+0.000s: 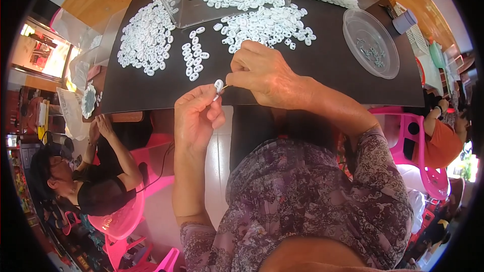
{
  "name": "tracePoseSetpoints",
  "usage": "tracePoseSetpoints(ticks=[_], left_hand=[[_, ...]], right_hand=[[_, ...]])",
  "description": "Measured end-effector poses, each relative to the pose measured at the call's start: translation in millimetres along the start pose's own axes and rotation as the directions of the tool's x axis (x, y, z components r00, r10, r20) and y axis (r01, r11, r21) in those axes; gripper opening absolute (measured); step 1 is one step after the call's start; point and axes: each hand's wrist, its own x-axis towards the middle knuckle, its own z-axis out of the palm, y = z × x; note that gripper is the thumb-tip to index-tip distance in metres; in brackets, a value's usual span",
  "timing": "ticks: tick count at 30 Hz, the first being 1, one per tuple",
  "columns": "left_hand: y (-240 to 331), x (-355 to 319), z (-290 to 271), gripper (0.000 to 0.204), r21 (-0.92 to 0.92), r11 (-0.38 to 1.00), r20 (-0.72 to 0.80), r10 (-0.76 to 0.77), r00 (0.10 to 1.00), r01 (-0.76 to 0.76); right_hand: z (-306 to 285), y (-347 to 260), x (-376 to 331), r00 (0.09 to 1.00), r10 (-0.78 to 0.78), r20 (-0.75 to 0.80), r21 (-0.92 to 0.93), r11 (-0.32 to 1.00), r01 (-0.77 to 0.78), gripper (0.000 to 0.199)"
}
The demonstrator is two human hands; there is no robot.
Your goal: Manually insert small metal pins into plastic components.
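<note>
- Pinching a white ring [219, 85] in your left hand [197, 116], fingers closed on it, just off the near edge of the tabletop [327, 78].
- Right hand [264, 73] has fingers narrowed on a thin pin [225, 88], its tip at the ring.
- Judgement: keep both wrists steady and the ring facing you; feed the pin straight.
- Loose rings [264, 25] lie just behind the right hand; a clear dish [370, 43] sits to the right.
- Bare dark tabletop shows between the dish and your hand.
</note>
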Motion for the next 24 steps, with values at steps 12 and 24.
tracePoseSetpoints(ticks=[12,24], left_hand=[[1.7,0.1,-36.4,0.013,-0.127,0.992,0.012,0.011,1.0,-0.01],[5.1,-13.2,-55.0,0.013,-0.196,0.98,-0.137,-0.001,0.991,-0.026]], right_hand=[[51.7,29.6,61.5,0.969,0.231,0.087,0.293,0.924,-0.247,0.008],[222.1,30.9,176.2,0.965,0.13,0.227,0.154,0.974,-0.167,0.006]])
